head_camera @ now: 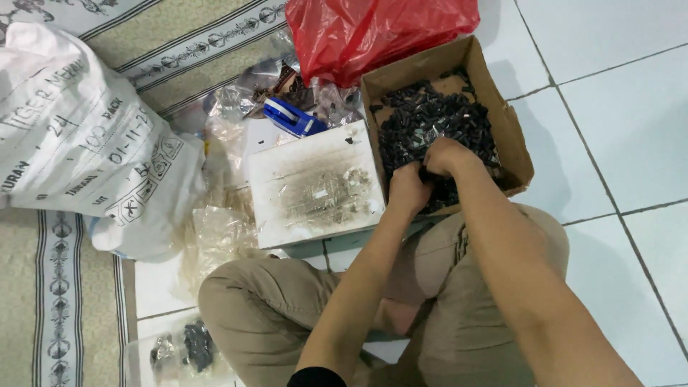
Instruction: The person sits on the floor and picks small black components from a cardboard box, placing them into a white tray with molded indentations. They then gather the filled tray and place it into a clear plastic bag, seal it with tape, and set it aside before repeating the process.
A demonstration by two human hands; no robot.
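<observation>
While two hands (426, 175) dig, one cardboard box (512, 136)

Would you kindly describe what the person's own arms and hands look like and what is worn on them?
Both forearms are bare, and the left hand and right hand wear no gloves. I can make out no ring, watch or bracelet. A black sleeve edge shows at the bottom of the picture on the left arm. The right arm shows no sleeve in view.

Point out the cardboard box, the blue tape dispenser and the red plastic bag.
cardboard box (513, 123): head view, right side wall.
blue tape dispenser (290, 117): head view, middle of its body.
red plastic bag (373, 29): head view, centre of the crumpled plastic.
</observation>
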